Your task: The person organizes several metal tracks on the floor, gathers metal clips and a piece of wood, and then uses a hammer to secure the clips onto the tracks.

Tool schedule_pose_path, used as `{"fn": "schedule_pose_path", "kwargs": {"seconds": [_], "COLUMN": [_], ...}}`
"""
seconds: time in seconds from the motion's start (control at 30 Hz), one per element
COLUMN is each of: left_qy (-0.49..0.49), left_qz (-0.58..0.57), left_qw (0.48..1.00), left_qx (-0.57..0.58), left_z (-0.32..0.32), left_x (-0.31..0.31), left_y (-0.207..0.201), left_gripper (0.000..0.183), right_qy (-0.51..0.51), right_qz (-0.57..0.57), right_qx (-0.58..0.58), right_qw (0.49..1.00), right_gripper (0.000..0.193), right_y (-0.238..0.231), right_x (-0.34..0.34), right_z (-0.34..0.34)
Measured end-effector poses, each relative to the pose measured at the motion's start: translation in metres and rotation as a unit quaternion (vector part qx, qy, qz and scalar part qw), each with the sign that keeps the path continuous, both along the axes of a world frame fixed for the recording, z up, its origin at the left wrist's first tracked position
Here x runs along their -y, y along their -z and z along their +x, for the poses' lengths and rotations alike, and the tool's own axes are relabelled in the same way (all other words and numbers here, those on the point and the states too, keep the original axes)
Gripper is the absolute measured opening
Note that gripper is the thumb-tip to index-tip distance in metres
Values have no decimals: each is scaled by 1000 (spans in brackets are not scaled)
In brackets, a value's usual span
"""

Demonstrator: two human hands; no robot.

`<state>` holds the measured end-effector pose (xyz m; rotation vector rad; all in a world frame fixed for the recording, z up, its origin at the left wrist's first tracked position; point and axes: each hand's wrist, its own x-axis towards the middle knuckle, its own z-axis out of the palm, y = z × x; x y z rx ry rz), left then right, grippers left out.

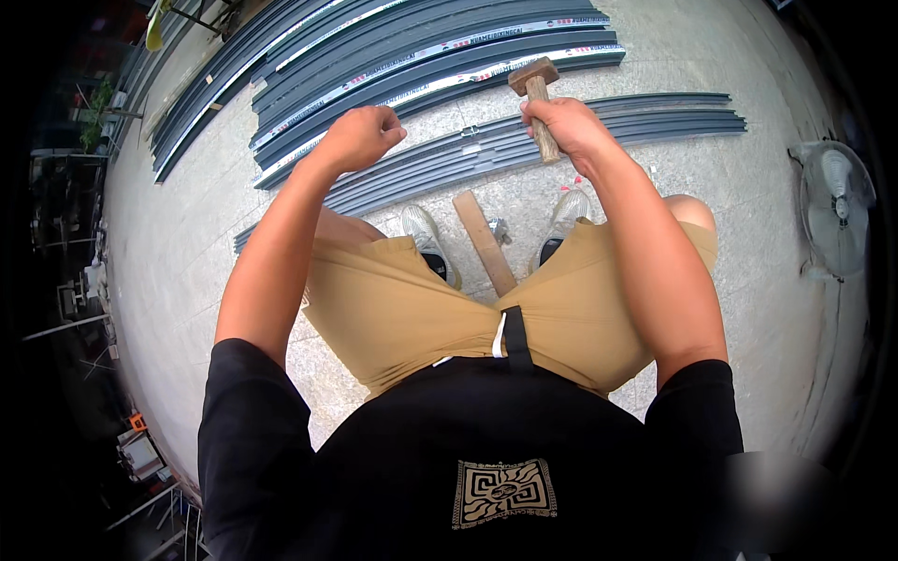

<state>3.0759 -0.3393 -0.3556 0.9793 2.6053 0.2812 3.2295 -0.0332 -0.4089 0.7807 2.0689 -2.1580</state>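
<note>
My right hand (pixel 572 133) is closed round the wooden handle of a hammer (pixel 540 98). Its brown, blocky head points away from me. To the left, my left hand (pixel 357 138) has its fingers curled in; whatever may be inside them is hidden. Both hands are over a narrow bundle of long grey metal profiles (pixel 421 176) lying across the floor. A small metal piece (pixel 470 132) sits on those profiles, between my hands. Down between my shoes lies a wooden board (pixel 483 238), with a small cluster of shiny metal pieces (pixel 502 230) beside it.
Beyond the narrow bundle, a wider stack of dark grey profiles (pixel 412 56) with printed white film covers the floor. A round fan (pixel 839 208) stands at the right. Small red bits (pixel 572 181) lie near my right shoe. Dark clutter (pixel 140 453) lines the left rim.
</note>
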Motion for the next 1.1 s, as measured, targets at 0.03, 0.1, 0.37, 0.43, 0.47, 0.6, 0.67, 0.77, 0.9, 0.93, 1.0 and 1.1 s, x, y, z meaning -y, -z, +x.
{"fn": "schedule_pose_path", "kwargs": {"seconds": [0.03, 0.1, 0.37, 0.43, 0.47, 0.6, 0.67, 0.77, 0.9, 0.93, 1.0, 1.1], "left_qy": [4, 17, 27, 64, 66, 29, 26, 18, -5, -19, -25, -19], "left_qz": [-8, -27, -52, -26, -30, 33, 56, 80, 123, 124, 138, 166], "left_qw": [1000, 999, 988, 979, 977, 985, 983, 982, 984, 984, 983, 981], "left_qx": [4, -13, 143, 193, 202, 165, 173, 168, 126, 130, 118, 98], "left_z": [-10, -38, -77, -91, -92, -115, -112, -115, -110, -112, -108, -106], "left_x": [0, 11, 43, 49, 45, 41, 39, 18, -6, -12, -29, -51], "left_y": [-2, -5, 66, 84, 95, 172, 213, 251, 303, 315, 328, 347], "left_gripper": [32, 33, 26, 25, 24, 23, 24, 25, 31, 34, 37, 43], "right_qy": [-37, -106, -141, -154, -141, -111, -94, -40, -27, -19, -4, -24], "right_qz": [3, 30, 102, 114, 114, 103, 96, 56, 68, 74, 137, 211], "right_qx": [34, 126, 257, 266, 267, 259, 265, 243, 214, 207, 174, 130], "right_qw": [999, 986, 951, 945, 947, 954, 955, 968, 974, 975, 975, 968], "right_gripper": [29, 30, 33, 37, 44, 45, 39, 28, 32, 32, 31, 31], "right_y": [16, 43, 100, 94, 104, 141, 148, 169, 192, 192, 205, 223], "right_x": [1, 10, 5, 9, 5, 10, 16, 33, 59, 63, 73, 72], "right_z": [2, 12, 28, 26, 37, 33, 25, 18, 14, 8, 10, 5]}}
